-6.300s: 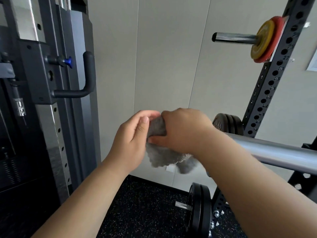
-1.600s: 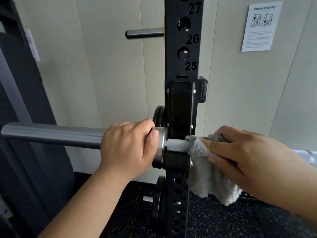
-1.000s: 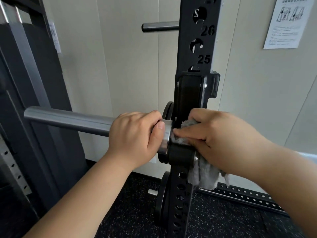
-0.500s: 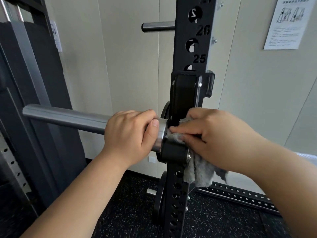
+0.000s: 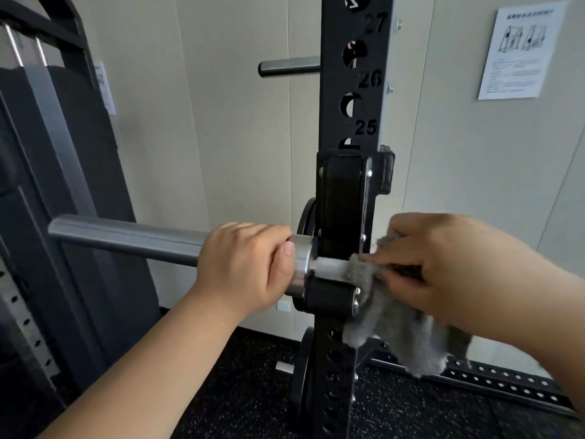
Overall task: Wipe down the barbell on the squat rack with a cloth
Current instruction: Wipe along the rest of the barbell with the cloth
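**A:** Gym, rack side. Your bar [image 5: 126,239] lies level in the black hook [image 5: 329,296] on the rack [image 5: 351,90], just under hole 25, with its sleeve jutting left.

**B:** Your left hand [image 5: 250,267] grips that sleeve hard against the collar, fingers [image 5: 253,231] curled over the top.

**A:** Your right hand [image 5: 443,267] pinches a grey cloth [image 5: 395,337] against the thin shaft just right of the hook. The loose end hangs below your palm.

**B:** The rack holds more than your bar. A steel peg [image 5: 288,68] sticks out left beside hole 26, and black plates [image 5: 300,375] sit on a low peg near the speckled floor [image 5: 253,391].

**A:** A paper notice [image 5: 522,49] is on the wall to your upper right.
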{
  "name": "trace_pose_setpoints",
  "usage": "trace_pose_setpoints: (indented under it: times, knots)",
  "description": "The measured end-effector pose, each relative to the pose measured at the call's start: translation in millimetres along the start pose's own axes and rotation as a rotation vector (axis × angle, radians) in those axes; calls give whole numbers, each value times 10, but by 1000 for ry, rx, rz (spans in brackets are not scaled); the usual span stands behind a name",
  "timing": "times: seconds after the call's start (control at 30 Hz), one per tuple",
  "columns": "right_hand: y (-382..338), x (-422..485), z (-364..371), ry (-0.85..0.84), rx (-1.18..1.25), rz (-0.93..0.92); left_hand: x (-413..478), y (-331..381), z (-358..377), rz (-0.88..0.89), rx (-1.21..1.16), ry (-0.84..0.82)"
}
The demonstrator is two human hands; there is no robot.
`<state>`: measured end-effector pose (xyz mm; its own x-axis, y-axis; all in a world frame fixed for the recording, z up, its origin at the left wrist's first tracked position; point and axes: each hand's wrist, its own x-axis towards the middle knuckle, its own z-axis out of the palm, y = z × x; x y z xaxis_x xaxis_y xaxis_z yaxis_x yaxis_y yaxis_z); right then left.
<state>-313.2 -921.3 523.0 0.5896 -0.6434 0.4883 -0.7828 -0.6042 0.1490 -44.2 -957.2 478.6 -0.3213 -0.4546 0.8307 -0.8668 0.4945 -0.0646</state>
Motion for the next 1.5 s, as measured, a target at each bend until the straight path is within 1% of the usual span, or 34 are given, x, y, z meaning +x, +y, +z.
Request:
trace_pose_setpoints:
  times: [0.07,0.2,0.27,0.37,0.5,0.6,0.67,0.73,0.83,0.93,1.1,1.2,1.27,1.37,1.43,1.5]
  knots:
    - [73,-61,-81,19,-20,-7,4,-13,-6,1,16,-14]
    - [-68,110,118,79,121,-79,24,-34,-19,-6,29,-63]
    - [-116,235,260,124,124,-124,76,-36,-54,-24,45,-127]
    - [-70,188,239,120,94,-145,187,-22,-72,-70,74,-235]
    - [69,-154,112,105,117,-162,364,12,-119,-235,-1,-399]
    - [15,-81,147,69,122,-142,496,30,-129,-381,-59,-561]
    - [-55,59,215,51,133,-142,515,3,-127,-414,-71,-611]
    - [-77,120,234,48,147,-140,481,-17,-118,-385,-39,-601]
    - [-11,2,147,3,161,-123,395,-17,-106,-334,-5,-529]
    - [97,-237,36,-107,182,-49,375,10,-106,-320,-9,-488]
    - [-8,-180,40,-92,168,-17,376,23,-113,-328,-29,-464]
    - [-52,-136,117,-24,25,-71,367,18,-106,-315,-16,-460]
    - [-24,-198,150,-1,-30,-65,353,15,-104,-301,-16,-446]
    - [18,-319,118,-2,-30,-11,343,13,-101,-296,-13,-423]
    - [16,-335,92,-17,-43,-9,336,11,-95,-296,-5,-408]
    - [-58,-235,75,-73,-67,21,333,2,-89,-295,-4,-406]
